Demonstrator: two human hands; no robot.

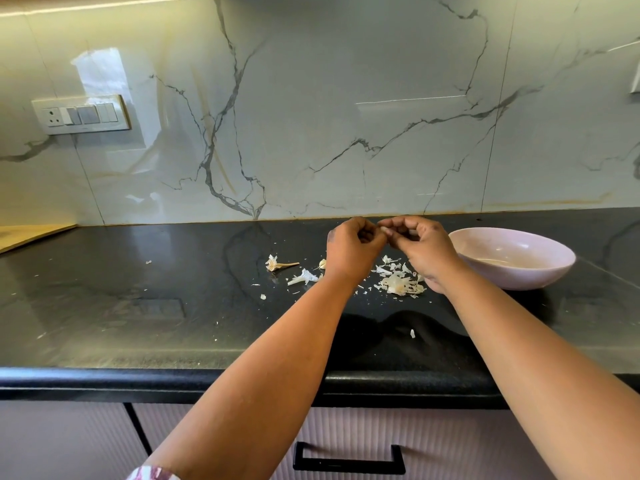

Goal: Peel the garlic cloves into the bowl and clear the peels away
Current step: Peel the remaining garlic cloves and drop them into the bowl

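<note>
Peeling a garlic clove above the black worktop

Pinching a small pale garlic clove (385,231) between them, both hands meet in the air over the far part of the black worktop (138,306). The left hand (353,247) has its fingers curled in, and its grip seems to close on the clove's left end, though the exact contact is hidden by the knuckles. The right hand (422,249) holds the clove from the right, thumb and fingertips bent round it.

Just below the hands, and slightly nearer, lies a heap of papery peels (398,278) on the worktop. Left of the left wrist rests a single unpeeled clove (322,263), with a torn white skin piece (303,278) near it and the dried garlic stem (278,264) with its root end further left. Tiny flakes are scattered around these, and one lies nearer the worktop's front edge (412,333).

A pale pink bowl (540,271) stands to the right of the right hand, just beside the wrist; something pale shows low inside it, too faint to identify.

Behind everything rises a veined marble backsplash (311,116), with a switch plate (81,114) at far left. A drawer handle (349,460) shows below the worktop's edge.
</note>
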